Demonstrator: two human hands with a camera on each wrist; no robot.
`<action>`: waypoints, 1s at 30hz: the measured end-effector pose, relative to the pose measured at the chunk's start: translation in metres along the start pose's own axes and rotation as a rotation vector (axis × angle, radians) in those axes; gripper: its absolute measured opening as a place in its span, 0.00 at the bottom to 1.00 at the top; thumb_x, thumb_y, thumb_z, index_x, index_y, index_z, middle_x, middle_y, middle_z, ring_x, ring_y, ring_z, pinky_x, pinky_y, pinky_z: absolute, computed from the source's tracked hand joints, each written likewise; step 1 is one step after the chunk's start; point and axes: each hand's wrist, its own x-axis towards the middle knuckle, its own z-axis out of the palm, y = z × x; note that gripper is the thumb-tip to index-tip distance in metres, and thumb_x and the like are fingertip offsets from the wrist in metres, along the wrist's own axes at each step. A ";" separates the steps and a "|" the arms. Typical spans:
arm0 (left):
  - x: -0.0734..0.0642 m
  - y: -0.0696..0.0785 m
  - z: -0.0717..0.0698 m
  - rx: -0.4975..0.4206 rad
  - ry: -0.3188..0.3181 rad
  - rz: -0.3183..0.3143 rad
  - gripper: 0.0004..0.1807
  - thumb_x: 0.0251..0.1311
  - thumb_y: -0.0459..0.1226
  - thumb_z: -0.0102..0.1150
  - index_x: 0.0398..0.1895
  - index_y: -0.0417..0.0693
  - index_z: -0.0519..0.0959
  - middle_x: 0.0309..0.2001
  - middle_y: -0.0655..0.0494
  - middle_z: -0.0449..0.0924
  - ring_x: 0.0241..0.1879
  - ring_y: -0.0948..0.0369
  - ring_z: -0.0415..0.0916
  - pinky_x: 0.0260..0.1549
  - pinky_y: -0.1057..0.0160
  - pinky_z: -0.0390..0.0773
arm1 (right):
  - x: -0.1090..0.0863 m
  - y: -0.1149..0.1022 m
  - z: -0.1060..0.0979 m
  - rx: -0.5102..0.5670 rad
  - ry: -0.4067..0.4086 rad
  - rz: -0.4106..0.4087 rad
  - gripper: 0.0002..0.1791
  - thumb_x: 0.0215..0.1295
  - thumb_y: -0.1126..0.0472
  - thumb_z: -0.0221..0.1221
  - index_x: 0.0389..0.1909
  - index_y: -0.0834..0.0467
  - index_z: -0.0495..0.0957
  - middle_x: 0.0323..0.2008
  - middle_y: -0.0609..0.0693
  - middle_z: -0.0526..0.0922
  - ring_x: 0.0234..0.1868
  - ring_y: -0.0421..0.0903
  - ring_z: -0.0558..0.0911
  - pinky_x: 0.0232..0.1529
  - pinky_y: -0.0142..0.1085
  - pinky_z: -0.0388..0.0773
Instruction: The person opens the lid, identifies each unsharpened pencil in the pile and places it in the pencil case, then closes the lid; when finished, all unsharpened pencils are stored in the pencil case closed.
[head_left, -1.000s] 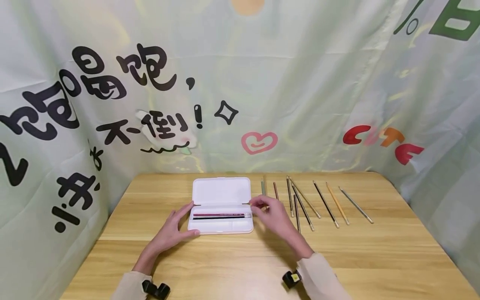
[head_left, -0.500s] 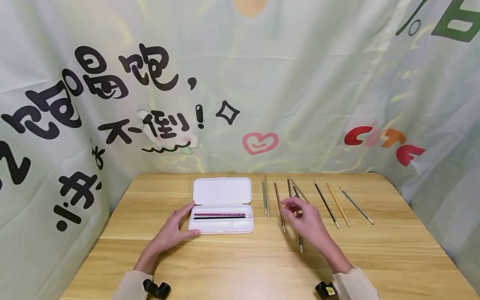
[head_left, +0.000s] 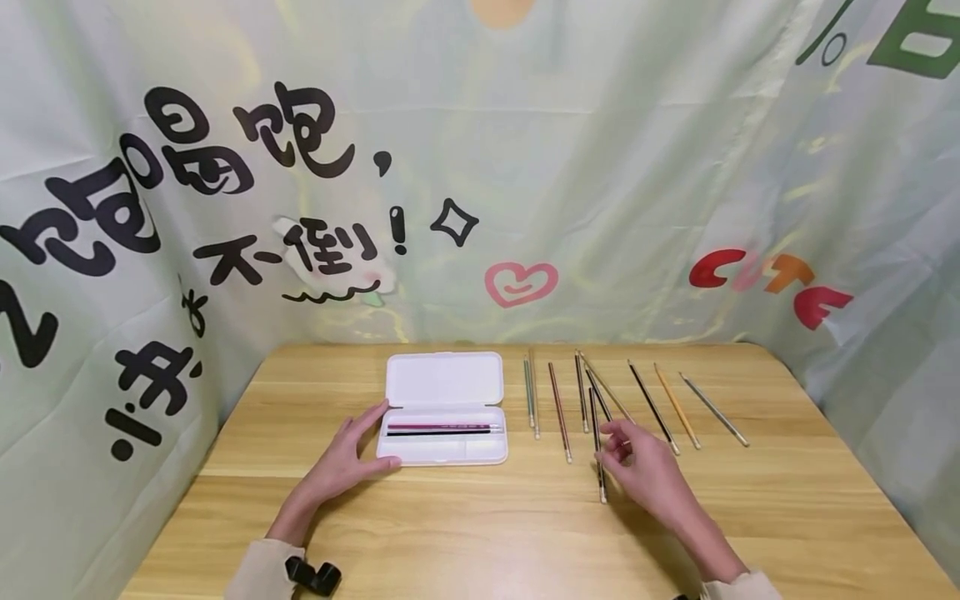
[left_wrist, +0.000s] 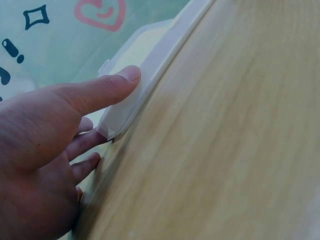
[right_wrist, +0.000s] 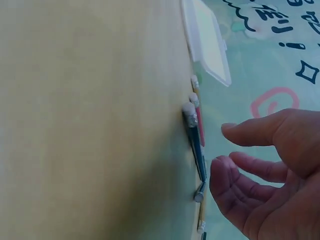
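Observation:
My left hand (head_left: 348, 454) holds the left end of an open white pencil case (head_left: 427, 454), thumb on its front edge and index finger at the back corner. In the left wrist view the thumb (left_wrist: 112, 90) lies along the case's front wall. A purple-red pencil (head_left: 420, 427) and a black pencil (head_left: 435, 434) lie side by side in the case. My right hand (head_left: 648, 471) hovers beside a loose black pencil with an eraser end (head_left: 599, 467), fingers bent and apart. Seen from the right wrist, nothing sits between its thumb and fingers, and that black pencil (right_wrist: 193, 135) lies just beyond them.
Right of the case lie a green pencil (head_left: 529, 396), a dark red pencil (head_left: 560, 414) and several others, some crossing. Farther right are a black pencil (head_left: 651, 404), a yellow pencil (head_left: 677, 407) and a grey pencil (head_left: 712, 408). A printed curtain (head_left: 600, 183) stands behind the wooden table (head_left: 450, 533).
My right hand has moved from the case's right edge rightward over the pencils to the near black one. My left hand stays at the case; the two pencils inside have not moved.

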 end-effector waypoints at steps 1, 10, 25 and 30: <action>0.000 0.000 -0.001 -0.002 0.002 0.003 0.54 0.54 0.48 0.77 0.80 0.42 0.59 0.77 0.37 0.58 0.76 0.36 0.53 0.71 0.28 0.37 | -0.001 0.000 0.001 -0.020 -0.012 0.014 0.21 0.58 0.70 0.72 0.52 0.68 0.79 0.32 0.48 0.81 0.31 0.41 0.81 0.33 0.30 0.82; 0.000 -0.001 -0.004 0.012 0.013 0.012 0.53 0.54 0.48 0.77 0.79 0.41 0.60 0.77 0.38 0.59 0.75 0.37 0.54 0.71 0.28 0.38 | -0.001 -0.006 0.009 -0.155 -0.105 0.087 0.27 0.56 0.68 0.73 0.57 0.70 0.77 0.32 0.47 0.81 0.32 0.40 0.79 0.32 0.34 0.80; 0.000 0.001 -0.001 0.005 -0.004 0.016 0.54 0.55 0.49 0.76 0.80 0.40 0.58 0.78 0.39 0.58 0.76 0.37 0.53 0.72 0.29 0.37 | -0.009 -0.003 0.000 -0.128 -0.052 0.120 0.27 0.52 0.74 0.63 0.58 0.70 0.78 0.29 0.48 0.85 0.29 0.40 0.82 0.28 0.29 0.81; 0.000 0.001 -0.001 0.008 -0.004 0.012 0.54 0.55 0.49 0.76 0.80 0.42 0.58 0.78 0.39 0.58 0.76 0.37 0.53 0.72 0.29 0.36 | -0.010 0.001 -0.008 -0.123 -0.021 0.083 0.24 0.53 0.74 0.63 0.55 0.68 0.81 0.28 0.46 0.83 0.30 0.41 0.83 0.30 0.30 0.81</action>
